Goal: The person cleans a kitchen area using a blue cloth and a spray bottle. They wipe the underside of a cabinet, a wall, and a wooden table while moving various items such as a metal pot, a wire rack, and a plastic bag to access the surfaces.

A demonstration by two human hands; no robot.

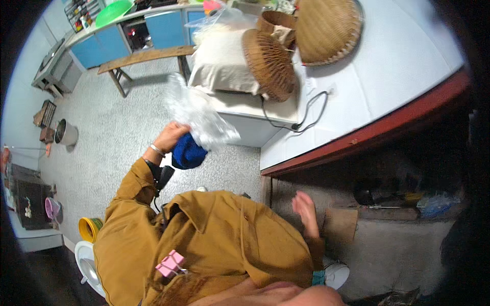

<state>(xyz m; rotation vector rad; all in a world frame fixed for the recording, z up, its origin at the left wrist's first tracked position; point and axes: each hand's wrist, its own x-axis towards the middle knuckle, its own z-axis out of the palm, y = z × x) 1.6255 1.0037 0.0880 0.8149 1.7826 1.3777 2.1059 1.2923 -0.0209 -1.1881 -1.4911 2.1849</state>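
Note:
My left hand (172,135), with a bracelet at the wrist, is shut on a clear plastic bag (201,114), which is blurred and spread out above the floor. A bundle of dark blue cloth (187,151) hangs right beside the fingers; whether the hand grips it too is hard to tell. My right hand (305,208) is held out low near the wooden leg under the counter, blurred, with nothing in it. A white cloth (224,63) covers a boxy thing ahead, and a round brown woven basket (270,65) leans on it.
A large woven basket (327,32) lies on the white counter (386,69), edged in red. A black power cord (312,111) loops over it. A wooden bench (147,57) stands ahead before blue cabinets (164,28). Buckets (68,133) line the left side.

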